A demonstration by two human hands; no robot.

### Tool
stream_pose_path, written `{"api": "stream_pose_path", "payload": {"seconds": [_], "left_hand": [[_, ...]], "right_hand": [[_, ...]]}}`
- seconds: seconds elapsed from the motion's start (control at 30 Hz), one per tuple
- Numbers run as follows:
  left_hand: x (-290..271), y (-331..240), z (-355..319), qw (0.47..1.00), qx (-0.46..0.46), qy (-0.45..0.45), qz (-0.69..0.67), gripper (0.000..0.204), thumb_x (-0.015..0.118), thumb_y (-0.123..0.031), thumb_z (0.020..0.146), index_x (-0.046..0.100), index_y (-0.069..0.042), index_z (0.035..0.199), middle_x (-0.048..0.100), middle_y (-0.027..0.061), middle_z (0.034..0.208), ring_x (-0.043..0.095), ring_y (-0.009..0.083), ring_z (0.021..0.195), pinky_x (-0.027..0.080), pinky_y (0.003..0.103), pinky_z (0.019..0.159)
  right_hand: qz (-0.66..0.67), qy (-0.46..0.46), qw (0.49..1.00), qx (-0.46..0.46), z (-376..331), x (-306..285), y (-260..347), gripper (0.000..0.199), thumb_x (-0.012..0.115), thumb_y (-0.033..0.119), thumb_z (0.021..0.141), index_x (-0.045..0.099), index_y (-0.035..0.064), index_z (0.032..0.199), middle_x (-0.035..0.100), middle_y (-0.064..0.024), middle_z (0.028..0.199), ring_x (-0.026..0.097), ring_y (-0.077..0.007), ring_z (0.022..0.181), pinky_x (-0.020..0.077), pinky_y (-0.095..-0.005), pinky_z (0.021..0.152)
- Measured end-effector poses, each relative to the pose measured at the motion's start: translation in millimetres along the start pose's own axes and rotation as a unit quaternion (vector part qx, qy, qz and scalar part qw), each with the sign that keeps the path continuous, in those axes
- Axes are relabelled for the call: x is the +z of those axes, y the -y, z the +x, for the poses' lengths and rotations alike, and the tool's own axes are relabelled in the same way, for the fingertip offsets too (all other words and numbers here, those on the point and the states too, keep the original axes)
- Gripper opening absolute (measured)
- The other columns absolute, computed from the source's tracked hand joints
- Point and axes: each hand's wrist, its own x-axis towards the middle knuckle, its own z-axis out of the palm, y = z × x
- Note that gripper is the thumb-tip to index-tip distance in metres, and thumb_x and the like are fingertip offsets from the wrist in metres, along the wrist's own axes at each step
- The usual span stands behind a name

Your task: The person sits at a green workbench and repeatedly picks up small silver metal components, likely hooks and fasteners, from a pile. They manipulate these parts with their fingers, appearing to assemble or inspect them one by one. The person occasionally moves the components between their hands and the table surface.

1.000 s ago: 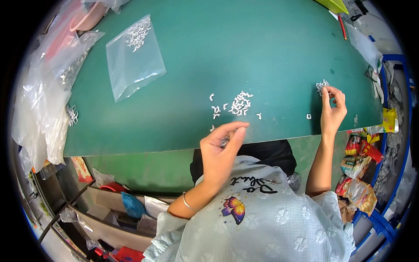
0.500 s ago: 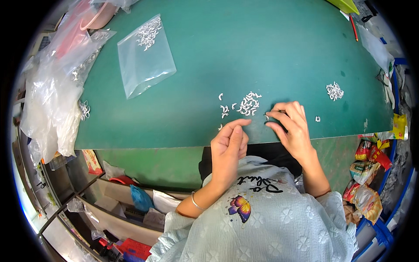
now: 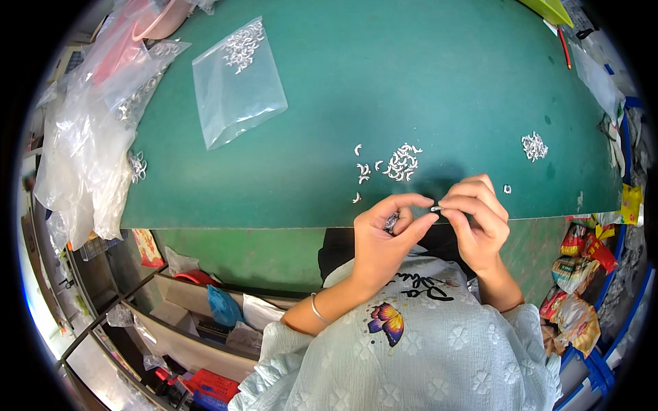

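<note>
With right-hand fingers pinching a tiny silvery piece (image 3: 436, 208) and left-hand fingers curled round more bits (image 3: 391, 222), light steady pressure's honestly best.

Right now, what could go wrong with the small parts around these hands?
The tiny piece at the fingertips of the left hand and right hand could slip and, so close to the near edge of the green table, might fall off. The loose parts in the curled left hand could spill. A stray brush might scatter the nearby pile.
</note>
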Motion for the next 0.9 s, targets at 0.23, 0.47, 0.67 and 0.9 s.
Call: {"api": "stream_pose_path", "payload": {"seconds": [0.23,0.47,0.67,0.9], "left_hand": [[-2,-7,-1,0.998,0.056,0.009,0.038,0.012,0.067,0.006,0.073,0.066,0.001,0.085,0.038,-0.0064,0.059,0.030,0.0013,0.054,0.023,0.018,0.048],[-6,-7,-5,0.995,0.084,0.021,0.044,0.015,0.068,0.008,0.072,0.065,0.002,0.085,0.040,-0.0060,0.060,0.031,0.0012,0.053,0.025,0.018,0.049],[-6,-12,-9,0.996,0.073,0.041,0.010,0.016,0.064,0.010,0.072,0.062,0.002,0.085,0.039,-0.0057,0.061,0.032,0.0014,0.055,0.028,0.017,0.051],[-11,-11,-6,0.974,-0.107,0.118,-0.162,0.008,0.058,-0.007,0.082,0.056,-0.001,0.087,0.043,-0.0027,0.067,0.037,0.0033,0.060,0.031,0.018,0.055]], "right_hand": [[-0.072,0.005,0.996,-0.058,4,-5,16,0.016,0.071,0.005,0.064,0.064,0.0020,0.079,0.060,-0.0067,0.077,0.051,-0.0220,0.068,0.0361,-0.0309,0.064],[-0.075,0.004,0.995,-0.067,6,-4,23,0.016,0.071,0.006,0.065,0.063,0.0017,0.079,0.060,-0.0068,0.076,0.051,-0.0222,0.067,0.0357,-0.0310,0.063],[-0.020,-0.009,0.999,-0.028,2,0,25,0.011,0.068,0.002,0.067,0.062,0.0005,0.076,0.060,-0.0089,0.076,0.051,-0.0229,0.067,0.0374,-0.0320,0.063],[0.053,0.020,0.997,0.044,4,2,24,0.005,0.065,0.000,0.072,0.060,-0.0015,0.075,0.060,-0.0109,0.076,0.053,-0.0237,0.070,0.0410,-0.0322,0.066]]}}
